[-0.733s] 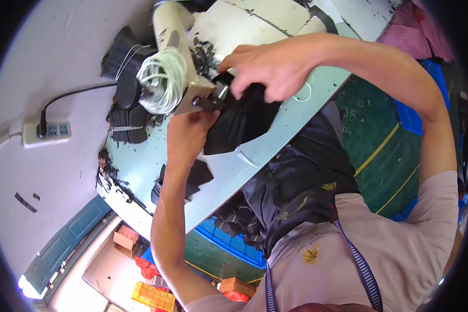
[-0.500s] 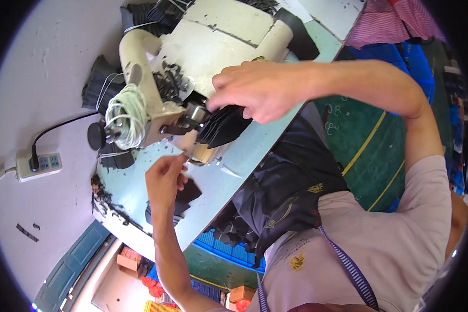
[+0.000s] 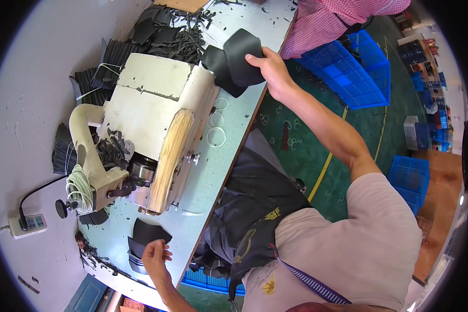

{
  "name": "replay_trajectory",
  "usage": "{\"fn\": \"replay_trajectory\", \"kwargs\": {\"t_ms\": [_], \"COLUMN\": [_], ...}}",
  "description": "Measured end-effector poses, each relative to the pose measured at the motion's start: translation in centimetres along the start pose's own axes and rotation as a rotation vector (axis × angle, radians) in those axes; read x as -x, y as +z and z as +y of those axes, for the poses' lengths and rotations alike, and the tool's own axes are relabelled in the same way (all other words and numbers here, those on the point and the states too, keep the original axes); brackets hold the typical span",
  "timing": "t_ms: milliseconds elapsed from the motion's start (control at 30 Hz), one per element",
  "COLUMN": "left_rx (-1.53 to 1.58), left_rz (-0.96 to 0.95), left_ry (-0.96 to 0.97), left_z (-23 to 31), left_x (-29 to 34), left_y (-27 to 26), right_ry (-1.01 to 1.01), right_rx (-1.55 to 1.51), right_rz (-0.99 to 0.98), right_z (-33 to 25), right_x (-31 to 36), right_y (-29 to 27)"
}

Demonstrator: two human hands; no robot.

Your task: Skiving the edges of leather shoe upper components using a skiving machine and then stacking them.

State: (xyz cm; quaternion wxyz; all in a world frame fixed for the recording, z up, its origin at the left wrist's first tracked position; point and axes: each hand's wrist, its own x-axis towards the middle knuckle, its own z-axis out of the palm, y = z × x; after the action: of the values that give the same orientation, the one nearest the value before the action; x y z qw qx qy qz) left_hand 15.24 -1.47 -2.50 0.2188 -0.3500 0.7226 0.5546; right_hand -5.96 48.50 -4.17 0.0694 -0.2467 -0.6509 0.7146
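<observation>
My right hand (image 3: 272,70) grips a black leather-like piece (image 3: 243,54) at the far side of the table, its thumb lying on top. Another black piece (image 3: 218,65) lies partly under that one. At the near end of the table, my left hand (image 3: 157,256) has its fingers curled at the edge of a black piece (image 3: 150,231), which rests over a small stack of similar pieces (image 3: 135,256). Between my hands stands a cream-coloured bench machine (image 3: 140,112) with a wooden strip (image 3: 172,156) along its front and a dark metal cylinder (image 3: 143,169).
Black scraps (image 3: 184,44) and tied bundles of black pieces (image 3: 112,60) line the wall side. White rings (image 3: 216,137) lie before the machine. A coiled pale cord (image 3: 79,188) hangs on its arm. Blue crates (image 3: 343,73) stand on the green floor (image 3: 317,130).
My right hand has gone from the machine's front to the far side of the table. My left hand has moved from the machine onto the near stack. The whole view has shifted.
</observation>
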Motion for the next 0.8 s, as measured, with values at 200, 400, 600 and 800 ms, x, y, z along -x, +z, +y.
{"fn": "replay_trajectory", "kwargs": {"t_ms": [200,400,600,800], "left_rx": [0.077,-0.061,0.005,-0.330], "left_rz": [0.063,0.153,0.455,0.739], "left_ry": [-0.088,-0.065,-0.056,0.071], "left_z": [-3.4,-5.7,-9.7,-13.1], "left_x": [1.9,2.3,2.0,-0.8], "left_y": [-0.1,-1.3,-3.0,-5.2], "right_ry": [0.092,-0.304,-0.004,0.180], "right_rx": [0.305,1.129,0.179,0.237], "right_rz": [-0.143,0.061,-0.605,-1.230], "right_z": [3.5,10.1,8.6,14.4], "right_x": [-3.8,-7.6,12.2,24.2], "right_y": [0.5,-0.1,4.8,15.0]}}
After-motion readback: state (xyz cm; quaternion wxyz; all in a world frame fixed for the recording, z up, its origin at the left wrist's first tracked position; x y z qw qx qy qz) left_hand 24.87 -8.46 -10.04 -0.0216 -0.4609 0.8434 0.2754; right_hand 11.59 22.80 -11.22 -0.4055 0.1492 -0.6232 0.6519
